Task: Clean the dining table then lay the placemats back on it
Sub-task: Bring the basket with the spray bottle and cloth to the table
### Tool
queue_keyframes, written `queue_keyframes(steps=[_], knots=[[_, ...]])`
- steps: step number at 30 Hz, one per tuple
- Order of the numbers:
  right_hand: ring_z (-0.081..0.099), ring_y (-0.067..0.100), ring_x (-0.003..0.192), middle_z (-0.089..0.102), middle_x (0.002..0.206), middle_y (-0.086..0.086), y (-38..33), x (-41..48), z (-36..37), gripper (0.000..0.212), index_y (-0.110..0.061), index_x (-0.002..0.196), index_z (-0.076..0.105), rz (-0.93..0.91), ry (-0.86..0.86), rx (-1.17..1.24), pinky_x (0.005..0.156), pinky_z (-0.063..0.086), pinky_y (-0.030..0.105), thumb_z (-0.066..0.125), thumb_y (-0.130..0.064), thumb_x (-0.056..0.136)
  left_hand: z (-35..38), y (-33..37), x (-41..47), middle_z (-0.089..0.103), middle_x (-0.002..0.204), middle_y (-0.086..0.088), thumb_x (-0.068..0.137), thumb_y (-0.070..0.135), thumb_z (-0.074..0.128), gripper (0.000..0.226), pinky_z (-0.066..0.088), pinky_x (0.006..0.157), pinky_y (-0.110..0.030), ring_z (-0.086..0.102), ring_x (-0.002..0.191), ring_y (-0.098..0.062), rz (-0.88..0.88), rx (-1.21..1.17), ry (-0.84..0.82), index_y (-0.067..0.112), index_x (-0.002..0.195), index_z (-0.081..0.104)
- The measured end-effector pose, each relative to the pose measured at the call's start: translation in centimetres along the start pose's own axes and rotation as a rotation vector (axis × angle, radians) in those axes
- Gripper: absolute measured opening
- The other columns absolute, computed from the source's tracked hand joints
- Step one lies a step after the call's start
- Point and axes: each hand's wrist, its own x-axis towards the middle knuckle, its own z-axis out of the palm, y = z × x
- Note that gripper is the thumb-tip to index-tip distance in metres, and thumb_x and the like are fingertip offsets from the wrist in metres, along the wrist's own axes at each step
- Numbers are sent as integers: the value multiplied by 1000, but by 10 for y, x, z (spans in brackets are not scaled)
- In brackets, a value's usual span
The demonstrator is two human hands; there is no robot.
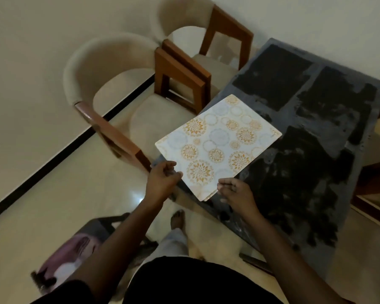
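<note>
A stack of white placemats [217,145] with orange and pale blue flower circles hangs over the near left corner of the dark glass dining table [329,132]. My left hand [162,181] pinches the stack's near left edge. At the near right corner of the stack, my right hand [235,194] grips the edge with curled fingers. The tabletop shows dull grey streaks and darker rectangular patches.
Two beige upholstered chairs with wooden frames [123,84] [206,36] stand along the table's left side. A pink and dark object [75,255] sits on the glossy floor at lower left. My bare foot [178,220] is by the table's near corner. Wooden chair parts [377,189] show at right.
</note>
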Motion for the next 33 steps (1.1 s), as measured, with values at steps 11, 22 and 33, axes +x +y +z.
queue_keyframes(steps=[11, 22, 33], knots=[[75, 22, 97, 77, 103, 8, 6, -55, 99, 16, -14, 112, 75, -108, -308, -185, 71, 60, 29, 72, -13, 97, -91, -78, -121, 70, 117, 5, 87, 29, 80, 35, 63, 87, -51, 73, 95, -19, -140, -64, 295, 24, 121, 72], [70, 20, 107, 72, 113, 5, 45, -115, 263, 12, -20, 108, 73, -55, -570, -380, 84, 63, 33, 71, -15, 98, -230, -208, -225, 73, 113, 6, 93, 21, 74, 25, 56, 82, -31, 68, 102, -8, -380, -210, 624, 23, 117, 73], [69, 15, 103, 72, 109, 0, 103, -119, 396, 17, -13, 114, 71, 18, -575, -547, 97, 61, 45, 70, -15, 97, -322, -348, -232, 72, 109, 2, 81, 34, 69, 50, 60, 97, -53, 70, 106, -21, -628, -349, 649, 17, 128, 69]])
